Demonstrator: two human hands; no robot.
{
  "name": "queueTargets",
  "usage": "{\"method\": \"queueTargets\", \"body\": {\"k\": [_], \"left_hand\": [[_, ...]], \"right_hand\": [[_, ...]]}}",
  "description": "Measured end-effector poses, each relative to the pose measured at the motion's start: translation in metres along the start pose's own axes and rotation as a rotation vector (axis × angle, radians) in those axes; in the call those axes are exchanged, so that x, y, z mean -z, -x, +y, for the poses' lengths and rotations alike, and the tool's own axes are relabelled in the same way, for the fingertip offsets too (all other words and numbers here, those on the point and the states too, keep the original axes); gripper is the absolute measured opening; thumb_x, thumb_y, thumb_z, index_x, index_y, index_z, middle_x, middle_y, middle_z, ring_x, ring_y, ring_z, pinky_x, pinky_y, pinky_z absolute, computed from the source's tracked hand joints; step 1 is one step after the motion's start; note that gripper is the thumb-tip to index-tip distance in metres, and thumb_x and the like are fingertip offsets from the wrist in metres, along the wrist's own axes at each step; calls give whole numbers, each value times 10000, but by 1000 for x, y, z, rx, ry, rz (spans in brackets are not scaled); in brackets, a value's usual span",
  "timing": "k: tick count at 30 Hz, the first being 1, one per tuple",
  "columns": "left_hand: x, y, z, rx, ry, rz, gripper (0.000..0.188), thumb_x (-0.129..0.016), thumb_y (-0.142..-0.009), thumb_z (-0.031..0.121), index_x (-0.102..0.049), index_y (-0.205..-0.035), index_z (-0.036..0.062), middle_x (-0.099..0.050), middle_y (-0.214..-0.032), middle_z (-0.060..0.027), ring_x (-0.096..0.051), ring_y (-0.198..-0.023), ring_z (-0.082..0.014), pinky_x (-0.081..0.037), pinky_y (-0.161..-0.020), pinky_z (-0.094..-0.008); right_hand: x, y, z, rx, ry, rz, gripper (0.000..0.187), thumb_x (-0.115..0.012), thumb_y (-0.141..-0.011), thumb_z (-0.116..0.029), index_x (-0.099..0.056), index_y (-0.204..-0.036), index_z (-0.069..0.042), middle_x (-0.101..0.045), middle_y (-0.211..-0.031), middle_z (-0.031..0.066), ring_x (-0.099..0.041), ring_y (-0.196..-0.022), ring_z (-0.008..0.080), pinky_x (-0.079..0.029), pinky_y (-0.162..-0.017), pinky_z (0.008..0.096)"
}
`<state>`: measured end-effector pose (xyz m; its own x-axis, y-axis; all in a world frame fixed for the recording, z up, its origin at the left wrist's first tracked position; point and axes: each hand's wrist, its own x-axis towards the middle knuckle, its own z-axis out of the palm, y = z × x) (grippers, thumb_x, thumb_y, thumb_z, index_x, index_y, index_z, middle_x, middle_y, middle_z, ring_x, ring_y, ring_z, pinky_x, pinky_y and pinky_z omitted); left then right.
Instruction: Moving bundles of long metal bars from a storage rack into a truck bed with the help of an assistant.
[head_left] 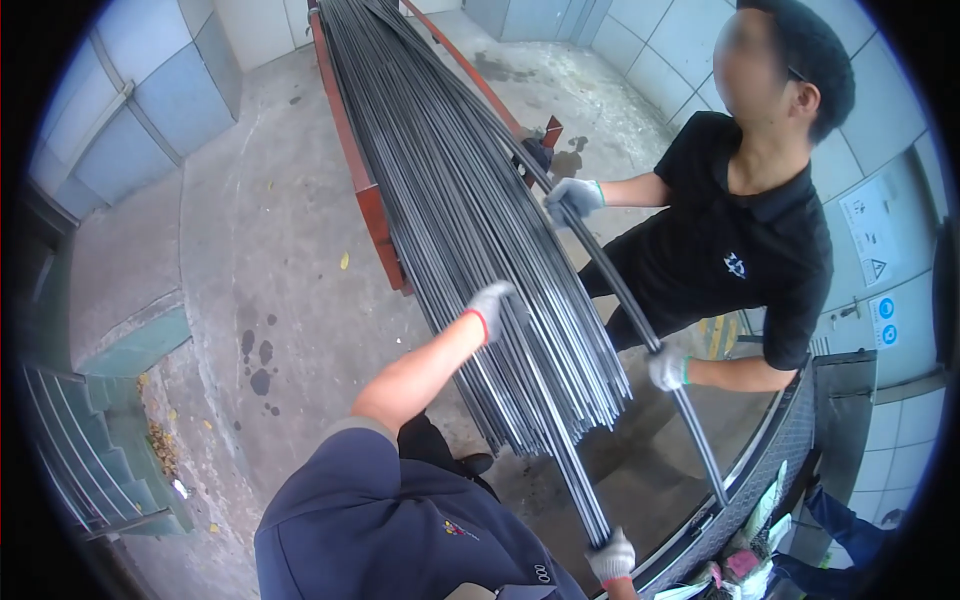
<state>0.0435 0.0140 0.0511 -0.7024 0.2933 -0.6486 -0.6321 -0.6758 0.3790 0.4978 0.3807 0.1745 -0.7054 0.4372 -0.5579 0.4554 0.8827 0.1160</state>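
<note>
A long stack of thin grey metal rods (470, 210) stretches from the far end toward me, its near ends uneven. My left hand (490, 305), in a light glove with a red cuff, is on top of the stack with its fingers curled over some rods; they are slightly blurred. Low in the view, my gloved right hand (612, 555) is closed round the near ends of a few rods that stick out past the others. To the right, a co-worker in a black shirt (745, 240) holds a separate few rods (625, 295) slantwise in two gloved hands.
A red-brown metal frame (375, 225) runs along the stack. On the right stands a dark mesh-sided barrier (770, 450), with a person's dark-clothed legs (850, 530) beyond it. Green steps with a railing (75, 450) are at the left. Wet spots mark the concrete floor (270, 250).
</note>
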Motion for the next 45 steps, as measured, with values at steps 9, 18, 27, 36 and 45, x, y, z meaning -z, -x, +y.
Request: {"method": "queueTargets", "body": {"k": [9, 18, 27, 36, 45], "left_hand": [[17, 42, -74, -262, -270, -259, 364, -594, -1057, 386, -717, -1145, 56, -750, -993, -93, -681, -1061, -219, -428, -1090, -431], [10, 67, -25, -107, 40, 143, 141, -599, -901, 189, -608, -815, 78, -592, -699, -103, -627, -622, -292, -549, -636, -447], [36, -5, 92, -121, 65, 50, 269, -617, -975, 322, -663, -876, 76, -691, -771, -125, -675, -691, -281, -573, -673, -442], [33, -16, 104, -98, 18, 80, 284, -654, -994, 291, -675, -913, 19, -698, -766, -164, -717, -698, -324, -607, -677, -452], [38, -83, 201, -763, -755, 851, 672, -768, -864, 322, -574, -1389, -50, -713, -1208, -261, -689, -1190, -389, -532, -1069, -417]], "right_hand": [[26, -45, -88, 197, -274, -239, 576, -886, -692, -283, -714, -1191, -52, -780, -976, 163, -771, -905, 301, -601, -847, 390], [46, -33, -99, 382, -469, -600, 701, -901, -730, -449, -730, -1249, -10, -775, -1070, 156, -735, -990, 235, -565, -923, 373], [29, -80, -163, 177, -498, -407, 500, -876, -735, -298, -737, -1121, -12, -752, -855, 163, -740, -780, 239, -597, -754, 386], [98, -118, -241, 573, -681, -583, 800, -914, -741, -366, -627, -1333, 89, -753, -1077, 253, -776, -911, 244, -612, -838, 357], [131, -150, -336, 310, -293, -181, 682, -863, -738, -386, -686, -1262, 13, -747, -1114, 277, -721, -1085, 419, -578, -948, 472]]}}
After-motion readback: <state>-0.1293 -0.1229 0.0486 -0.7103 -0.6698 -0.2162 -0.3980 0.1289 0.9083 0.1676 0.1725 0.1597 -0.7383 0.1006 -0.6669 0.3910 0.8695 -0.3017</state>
